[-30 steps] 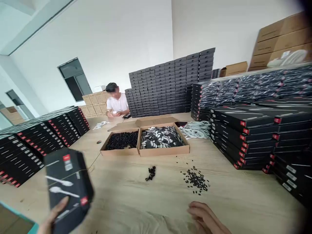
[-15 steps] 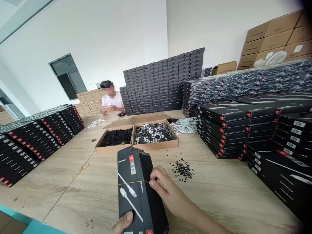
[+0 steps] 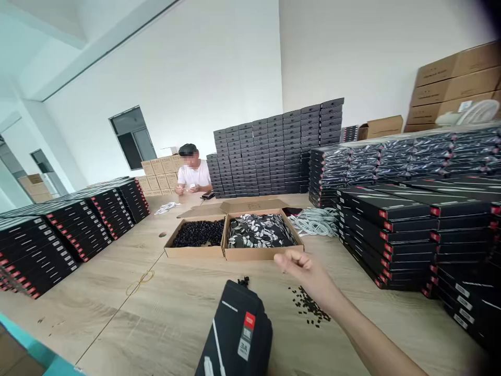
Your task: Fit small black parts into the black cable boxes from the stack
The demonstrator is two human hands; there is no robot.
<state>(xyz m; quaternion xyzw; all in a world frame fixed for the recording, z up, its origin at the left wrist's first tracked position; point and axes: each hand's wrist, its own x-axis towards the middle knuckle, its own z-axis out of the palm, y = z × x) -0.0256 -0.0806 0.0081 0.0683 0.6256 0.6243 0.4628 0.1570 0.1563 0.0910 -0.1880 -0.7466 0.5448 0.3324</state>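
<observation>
A bundle of black cable boxes (image 3: 237,334) with a red and white label sits low in the middle of the view, its lower end cut off by the frame edge. My left hand is out of view. My right hand (image 3: 301,269) reaches forward above the wooden table (image 3: 176,308), fingers curled into a pinch, just in front of the cardboard tray of black-and-white items (image 3: 258,232). Nothing I can make out shows between the fingers. A scatter of small black parts (image 3: 309,308) lies under my right forearm.
A second cardboard tray of small black parts (image 3: 198,235) sits left of the first. White cables (image 3: 315,219) lie behind. Stacks of black boxes (image 3: 410,224) fill the right, the left (image 3: 70,230) and the back (image 3: 274,151). A person in a white shirt (image 3: 192,172) sits at the far end.
My right hand left the bundle's rubber band and reached forward toward the trays. The bundle tipped lower in view, and my left thumb dropped out of sight.
</observation>
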